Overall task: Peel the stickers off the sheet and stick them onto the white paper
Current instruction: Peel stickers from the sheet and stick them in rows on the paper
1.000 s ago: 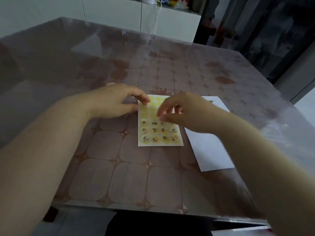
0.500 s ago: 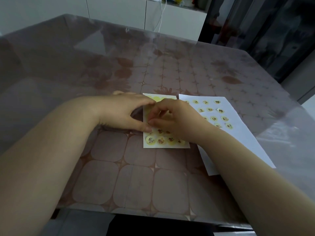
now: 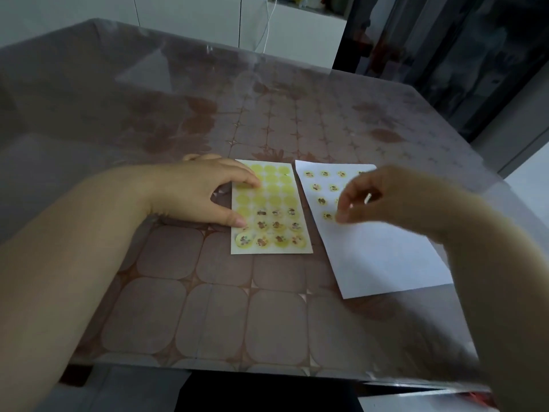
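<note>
The sticker sheet [image 3: 271,209] lies flat in the middle of the table. Its upper rows are bare yellow circles, and its three lower rows still carry picture stickers [image 3: 277,226]. My left hand [image 3: 202,194] rests on the sheet's left edge, with forefinger and thumb spread and pressing it down. To the right lies the white paper [image 3: 383,257], with several stickers [image 3: 323,173] in rows on its upper part. My right hand [image 3: 383,200] hovers over them, blurred. Its thumb and forefinger are pinched at the paper's surface, and a pale sticker edge [image 3: 337,217] shows at the tips.
The table [image 3: 208,307] has a glossy brown tiled-pattern cover. Its near edge runs along the bottom of the view. White cabinets [image 3: 208,22] with a hanging cable stand behind the table. A dark doorway is at the far right.
My right hand has left the sticker sheet and moved right onto the white paper with its fingers pinched. My left hand has stayed on the sheet's left edge.
</note>
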The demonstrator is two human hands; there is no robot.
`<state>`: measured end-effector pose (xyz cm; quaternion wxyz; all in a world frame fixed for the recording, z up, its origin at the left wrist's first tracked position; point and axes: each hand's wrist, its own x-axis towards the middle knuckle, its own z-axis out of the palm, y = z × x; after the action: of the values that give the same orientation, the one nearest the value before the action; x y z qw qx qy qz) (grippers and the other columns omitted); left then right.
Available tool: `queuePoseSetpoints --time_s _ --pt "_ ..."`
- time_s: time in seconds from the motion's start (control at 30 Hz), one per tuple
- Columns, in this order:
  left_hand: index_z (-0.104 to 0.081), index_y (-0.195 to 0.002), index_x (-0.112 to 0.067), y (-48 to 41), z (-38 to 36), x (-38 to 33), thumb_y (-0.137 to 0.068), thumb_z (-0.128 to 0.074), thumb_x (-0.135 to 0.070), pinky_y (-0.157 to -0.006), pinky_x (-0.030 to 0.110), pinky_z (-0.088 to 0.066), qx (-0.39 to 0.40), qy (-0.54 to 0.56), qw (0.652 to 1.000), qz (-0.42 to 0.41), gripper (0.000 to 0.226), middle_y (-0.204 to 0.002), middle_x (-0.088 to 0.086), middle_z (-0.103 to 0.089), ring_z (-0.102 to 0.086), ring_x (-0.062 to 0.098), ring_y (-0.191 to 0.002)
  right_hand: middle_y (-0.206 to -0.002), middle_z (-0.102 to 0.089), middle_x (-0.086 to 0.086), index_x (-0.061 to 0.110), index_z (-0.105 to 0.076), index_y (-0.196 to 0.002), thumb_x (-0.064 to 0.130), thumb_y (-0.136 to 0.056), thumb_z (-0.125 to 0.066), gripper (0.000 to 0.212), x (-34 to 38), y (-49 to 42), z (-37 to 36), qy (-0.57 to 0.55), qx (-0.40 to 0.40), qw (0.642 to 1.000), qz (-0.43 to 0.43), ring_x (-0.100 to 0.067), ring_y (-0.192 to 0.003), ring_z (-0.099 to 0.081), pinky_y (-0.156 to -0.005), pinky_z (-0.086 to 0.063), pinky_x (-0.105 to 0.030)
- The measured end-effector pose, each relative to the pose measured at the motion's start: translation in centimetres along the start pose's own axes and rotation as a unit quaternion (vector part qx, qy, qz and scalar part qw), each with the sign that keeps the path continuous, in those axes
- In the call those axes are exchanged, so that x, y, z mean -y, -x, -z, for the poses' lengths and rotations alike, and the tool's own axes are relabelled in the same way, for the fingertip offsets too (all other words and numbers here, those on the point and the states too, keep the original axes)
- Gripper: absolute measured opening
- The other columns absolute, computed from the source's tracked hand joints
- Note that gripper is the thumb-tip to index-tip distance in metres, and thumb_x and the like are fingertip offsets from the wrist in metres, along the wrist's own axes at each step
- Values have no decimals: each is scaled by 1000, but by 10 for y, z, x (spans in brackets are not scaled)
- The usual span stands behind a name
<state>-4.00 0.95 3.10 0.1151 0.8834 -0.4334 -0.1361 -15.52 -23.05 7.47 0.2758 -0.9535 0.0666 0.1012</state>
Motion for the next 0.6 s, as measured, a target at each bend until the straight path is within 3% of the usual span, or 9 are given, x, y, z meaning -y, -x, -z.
queuePoseSetpoints --time_s 0.17,0.27,0.43,0.6 --pt "-42 -123 -49 1 0 -3 -54 -50 -72 -103 22 -11 -24 1 999 -24 73 -125 -33 -30 -23 -4 -122 -73 -57 16 23 -72 -75 29 -74 -75 7 -17 4 -20 -98 -26 993 -60 0 -67 -50 -61 -31 -18" --pt "-44 -119 -50 1 0 -3 -50 -42 -76 -107 25 -13 -34 12 999 -34 74 -123 -31 -33 -25 -4 -120 -74 -61 15 23 -74 -74 28 -73 -75 6 -17 3 -21 -105 -26 992 -62 -2 -71 -52 -62 -34 -19" --pt "-44 -119 -50 2 0 -3 -51 -44 -75 -109 29 -15 -28 11 999 -32 73 -126 -29 -35 -26 -1 -123 -68 -58 11 20 -73 -73 23 -71 -77 5 -14 0 -27 -93 -37 994 -52 -4 -61 -49 -54 -35 -15" --pt "-44 -122 -47 2 0 -4 -60 -52 -63 -111 30 -15 -23 15 999 -27 64 -131 -25 -36 -27 2 -125 -79 -46 5 25 -51 -82 32 -62 -83 39 -16 -5 -23 -60 -55 993 -83 -13 -66 -42 -54 -32 -25"
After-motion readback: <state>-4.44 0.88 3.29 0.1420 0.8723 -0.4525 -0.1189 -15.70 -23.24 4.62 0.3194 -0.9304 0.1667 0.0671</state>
